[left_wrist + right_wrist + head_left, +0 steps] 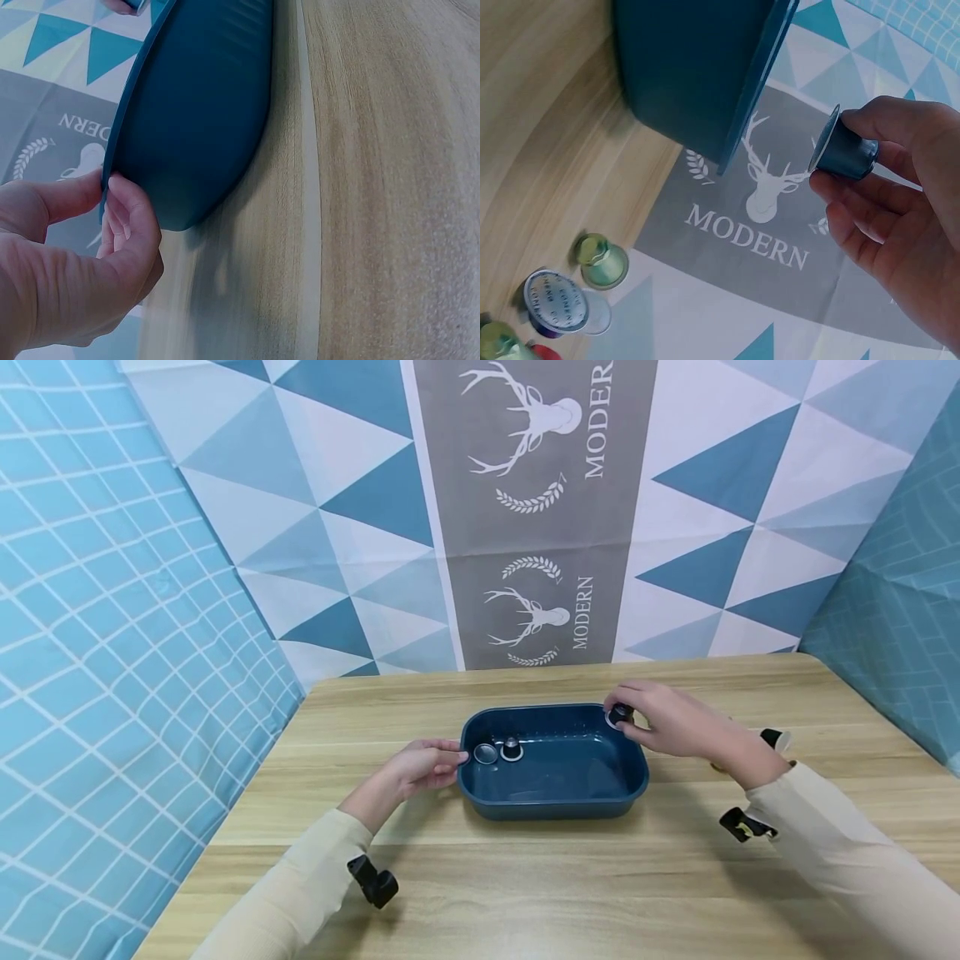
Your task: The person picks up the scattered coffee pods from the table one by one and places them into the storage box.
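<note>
Dark coffee capsule (849,152) is pinched in the right grip (667,722); below it, the tray (562,777) is clamped by the left grip (424,768). Released near the rim (555,804), the capsule could be tipped outside.

I record a wood-grain table (525,885). On it I find a blue tray (555,811), upright. Right of the tray, my right-wrist view shows a green capsule (603,262), rim down; beside it, a lettered capsule (555,301), lid toward the camera, partly covering a pale rim (598,313). Farther from the tray, a second green capsule (499,341) and a red item (546,352), both cut off by the view's edge.
</note>
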The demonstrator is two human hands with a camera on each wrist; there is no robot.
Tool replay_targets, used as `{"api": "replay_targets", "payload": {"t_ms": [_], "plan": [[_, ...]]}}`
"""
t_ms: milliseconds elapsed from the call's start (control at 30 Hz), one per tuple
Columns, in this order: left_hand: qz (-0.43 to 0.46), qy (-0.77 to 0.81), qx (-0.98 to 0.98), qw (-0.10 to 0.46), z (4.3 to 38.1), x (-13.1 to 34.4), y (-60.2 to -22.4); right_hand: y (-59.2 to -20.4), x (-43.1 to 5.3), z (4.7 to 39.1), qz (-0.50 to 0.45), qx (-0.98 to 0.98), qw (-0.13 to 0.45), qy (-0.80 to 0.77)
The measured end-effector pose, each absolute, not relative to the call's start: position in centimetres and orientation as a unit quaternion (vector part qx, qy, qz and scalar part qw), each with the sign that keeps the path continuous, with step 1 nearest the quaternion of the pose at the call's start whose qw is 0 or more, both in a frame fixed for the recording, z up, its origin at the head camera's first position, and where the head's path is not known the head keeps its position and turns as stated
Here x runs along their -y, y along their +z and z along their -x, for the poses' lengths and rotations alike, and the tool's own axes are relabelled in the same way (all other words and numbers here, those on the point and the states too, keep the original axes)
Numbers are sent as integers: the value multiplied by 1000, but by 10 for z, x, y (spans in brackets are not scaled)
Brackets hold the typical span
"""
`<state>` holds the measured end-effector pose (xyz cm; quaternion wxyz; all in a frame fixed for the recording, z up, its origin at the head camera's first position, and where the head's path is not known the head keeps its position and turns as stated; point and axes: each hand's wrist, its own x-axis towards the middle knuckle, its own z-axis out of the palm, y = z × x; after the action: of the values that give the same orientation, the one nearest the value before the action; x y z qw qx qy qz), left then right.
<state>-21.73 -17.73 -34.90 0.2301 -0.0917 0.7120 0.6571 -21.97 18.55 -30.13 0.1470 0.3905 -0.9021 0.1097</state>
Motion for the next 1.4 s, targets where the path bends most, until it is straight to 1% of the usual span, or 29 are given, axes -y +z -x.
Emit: {"api": "replay_targets", "payload": {"t_ms": [400, 800, 1200, 1400], "plan": [[94, 665, -704, 232, 217, 178, -352, -294, -163, 229, -417, 894, 132, 101], [63, 674, -698, 235, 213, 181, -347, -292, -151, 234, -427, 890, 116, 107], [81, 670, -698, 239, 214, 178, -348, -289, -138, 237, -454, 879, 109, 100], [66, 677, -691, 243, 214, 180, -347, -286, -131, 242, -459, 878, 96, 93]]}}
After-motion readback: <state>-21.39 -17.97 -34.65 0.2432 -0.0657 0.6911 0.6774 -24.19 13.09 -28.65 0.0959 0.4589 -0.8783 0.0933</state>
